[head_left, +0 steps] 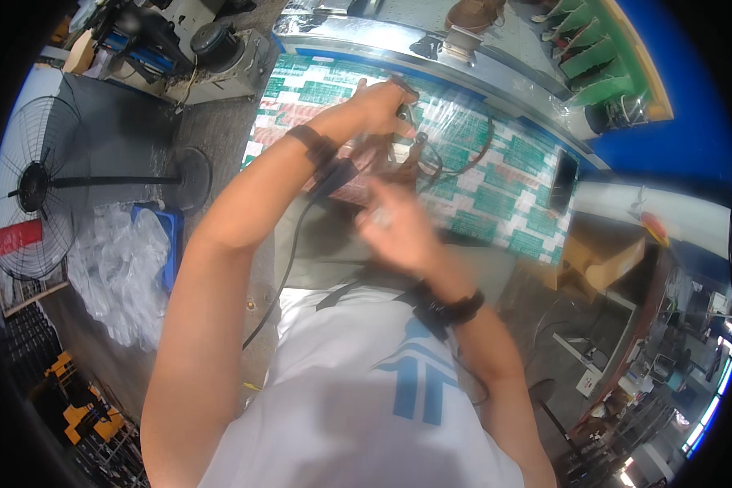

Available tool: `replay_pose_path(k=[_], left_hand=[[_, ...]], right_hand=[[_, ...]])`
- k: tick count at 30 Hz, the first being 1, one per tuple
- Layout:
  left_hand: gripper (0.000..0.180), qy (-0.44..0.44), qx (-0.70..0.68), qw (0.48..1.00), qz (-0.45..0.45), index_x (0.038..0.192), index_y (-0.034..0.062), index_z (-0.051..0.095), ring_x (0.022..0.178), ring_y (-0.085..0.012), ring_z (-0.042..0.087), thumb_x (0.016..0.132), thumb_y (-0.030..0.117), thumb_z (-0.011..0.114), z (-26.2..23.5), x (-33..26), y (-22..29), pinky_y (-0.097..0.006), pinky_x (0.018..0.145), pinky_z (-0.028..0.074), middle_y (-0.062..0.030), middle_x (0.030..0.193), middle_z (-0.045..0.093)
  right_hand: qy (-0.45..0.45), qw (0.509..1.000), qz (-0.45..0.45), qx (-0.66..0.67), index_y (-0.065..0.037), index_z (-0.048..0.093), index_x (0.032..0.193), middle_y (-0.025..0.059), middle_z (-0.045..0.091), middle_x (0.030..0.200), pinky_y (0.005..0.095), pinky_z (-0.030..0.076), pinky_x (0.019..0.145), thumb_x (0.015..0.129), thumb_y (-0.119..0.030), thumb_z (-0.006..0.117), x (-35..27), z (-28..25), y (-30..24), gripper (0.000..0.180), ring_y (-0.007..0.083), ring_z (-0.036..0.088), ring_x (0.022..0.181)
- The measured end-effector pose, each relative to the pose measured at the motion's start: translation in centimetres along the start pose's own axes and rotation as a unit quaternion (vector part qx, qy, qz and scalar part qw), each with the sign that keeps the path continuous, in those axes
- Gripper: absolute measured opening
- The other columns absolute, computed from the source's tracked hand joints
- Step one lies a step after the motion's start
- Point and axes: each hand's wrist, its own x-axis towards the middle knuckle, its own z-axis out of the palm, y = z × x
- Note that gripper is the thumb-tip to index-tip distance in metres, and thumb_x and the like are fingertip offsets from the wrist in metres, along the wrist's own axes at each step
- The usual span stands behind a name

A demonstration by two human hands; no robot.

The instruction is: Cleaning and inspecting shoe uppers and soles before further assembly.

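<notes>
Over the worktable my left hand [378, 110] is bent at the wrist, its fingers curled down. Something small and dark lies at its fingertips, too unclear to name. Just below that hand is a brown item with loops or straps [419, 154], partly smeared. A thin dark curved band [484, 150] arches to its right. My right hand [398, 224] is nearer to me, at the table's front edge, blurred by motion, so its fingers do not show clearly. A dark strap or cable end [333, 179] lies between my left wrist and right hand.
The tabletop [480, 220] has a green, white and red patterned cover under clear film. A dark phone [563, 180] lies at its right. Beyond are a metal rail and a green divided rack [606, 57]. A standing fan [37, 187] and plastic bags [122, 272] are at left.
</notes>
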Motion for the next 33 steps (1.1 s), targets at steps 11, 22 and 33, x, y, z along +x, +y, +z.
replay_pose_path(k=[11, 22, 33], left_hand=[[0.084, 0.035, -0.023, 0.999, 0.024, 0.162, 0.018, 0.059, 0.145, -0.0428, 0.06, 0.091, 0.052, 0.088, 1.1, 0.2, 0.1, -0.066, 0.128, 0.029, -0.0221, 0.147, 0.071], [0.08, 0.09, -0.067, 0.993, 0.034, 0.159, 0.0155, 0.062, 0.13, -0.0425, 0.07, 0.093, 0.053, 0.086, 2.4, 0.0, -0.3, -0.058, 0.12, 0.042, -0.0232, 0.131, 0.077], [0.081, 0.09, -0.051, 0.995, 0.004, 0.16, 0.0125, 0.06, 0.133, -0.0427, 0.068, 0.093, 0.05, 0.088, 1.7, -1.3, 0.6, -0.05, 0.115, 0.051, -0.0241, 0.139, 0.074]], right_hand=[[0.103, 0.993, 0.012, -0.062, 0.008, 0.061, 0.147, 0.0192, 0.07, 0.107, 0.0466, 0.057, 0.086, 0.087, -0.026, 0.084, -2.9, -3.5, 3.3, 0.073, 0.0377, 0.07, 0.099], [0.106, 0.989, -0.021, -0.099, 0.008, 0.058, 0.149, 0.0179, 0.067, 0.104, 0.0466, 0.055, 0.083, 0.083, -0.03, 0.087, -2.5, -3.7, 4.0, 0.081, 0.0369, 0.067, 0.096], [0.088, 0.989, 0.013, -0.114, 0.009, 0.058, 0.149, 0.0211, 0.067, 0.109, 0.0489, 0.053, 0.086, 0.082, -0.028, 0.087, -6.3, -3.9, 2.4, 0.081, 0.0393, 0.067, 0.099]])
